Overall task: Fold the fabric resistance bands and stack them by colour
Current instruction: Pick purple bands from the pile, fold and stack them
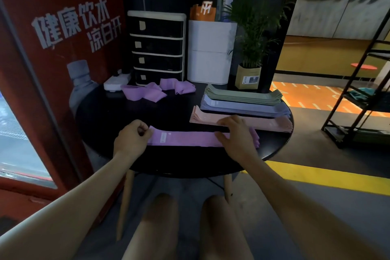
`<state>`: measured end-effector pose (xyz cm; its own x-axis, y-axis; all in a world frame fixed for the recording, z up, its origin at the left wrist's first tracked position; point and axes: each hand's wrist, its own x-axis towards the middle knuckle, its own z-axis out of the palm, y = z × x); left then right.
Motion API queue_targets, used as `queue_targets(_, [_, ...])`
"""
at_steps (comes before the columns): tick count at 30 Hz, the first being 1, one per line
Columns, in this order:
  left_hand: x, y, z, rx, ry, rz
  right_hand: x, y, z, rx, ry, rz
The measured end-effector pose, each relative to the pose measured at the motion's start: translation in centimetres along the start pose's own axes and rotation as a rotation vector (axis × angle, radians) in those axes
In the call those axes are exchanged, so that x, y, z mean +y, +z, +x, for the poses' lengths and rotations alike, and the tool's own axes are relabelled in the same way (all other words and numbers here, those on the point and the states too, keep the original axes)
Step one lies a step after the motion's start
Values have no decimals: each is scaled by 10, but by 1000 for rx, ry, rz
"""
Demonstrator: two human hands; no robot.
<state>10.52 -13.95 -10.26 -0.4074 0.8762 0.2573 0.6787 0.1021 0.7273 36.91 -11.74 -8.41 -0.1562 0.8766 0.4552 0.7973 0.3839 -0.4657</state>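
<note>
A purple band (185, 138) lies flat along the near part of the round black table (118, 112). My left hand (132, 140) pinches its left end with curled fingers. My right hand (234, 135) rests on its right part, fingers bent over the far edge, above other purple layers (255, 138) that show at the right. Behind it lie three flat stacks: peach (266, 122), lilac-blue (244, 107) and green (244, 94). Several loose purple bands (156, 92) lie crumpled at the back of the table.
A black drawer unit (157, 48), a white box (211, 50), a potted plant (251, 53) and a white power strip (117, 82) stand at the table's back edge. A red water machine (48, 59) is on the left, a black rack (358, 99) on the right.
</note>
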Motion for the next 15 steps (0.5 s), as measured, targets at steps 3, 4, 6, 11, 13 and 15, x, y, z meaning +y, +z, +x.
queue_targets(3, [-1,0,-1,10,11,-8,-6,18,-3,-145,-63,19])
queue_targets(4, [-1,0,-1,15,12,-9,-6,21,-3,-169,-69,-4])
queue_targets(6, [-2,0,-2,25,17,-14,-3,23,-4,-189,-79,-31])
queue_targets(11, [-5,1,-1,33,56,-47,-4,23,-6,-218,-73,-60])
queue_targets(13, [-6,1,0,36,104,-28,-4,24,-5,-220,-64,-51])
queue_targets(15, [-6,1,0,7,142,-19,-3,23,-6,-216,-62,-53])
